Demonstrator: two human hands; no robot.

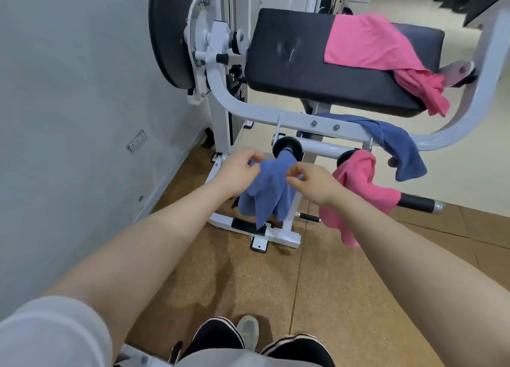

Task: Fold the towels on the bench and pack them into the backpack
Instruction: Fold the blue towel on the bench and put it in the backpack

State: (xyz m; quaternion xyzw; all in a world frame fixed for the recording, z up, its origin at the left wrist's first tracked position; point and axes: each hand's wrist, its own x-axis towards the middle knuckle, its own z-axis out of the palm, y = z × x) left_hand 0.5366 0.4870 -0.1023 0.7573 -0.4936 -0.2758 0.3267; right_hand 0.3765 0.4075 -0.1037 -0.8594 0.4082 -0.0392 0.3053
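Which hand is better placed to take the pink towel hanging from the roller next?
The right hand, I judge. Both hands pinch the crumpled blue towel, but the right one is just beside the hanging pink towel; the left hand would have to cross over.

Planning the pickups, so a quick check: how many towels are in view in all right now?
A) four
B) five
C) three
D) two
A: a blue towel pinched by both hands, a pink towel hanging beside it, a second blue towel draped over the frame bar, and a second pink towel on the black pad.
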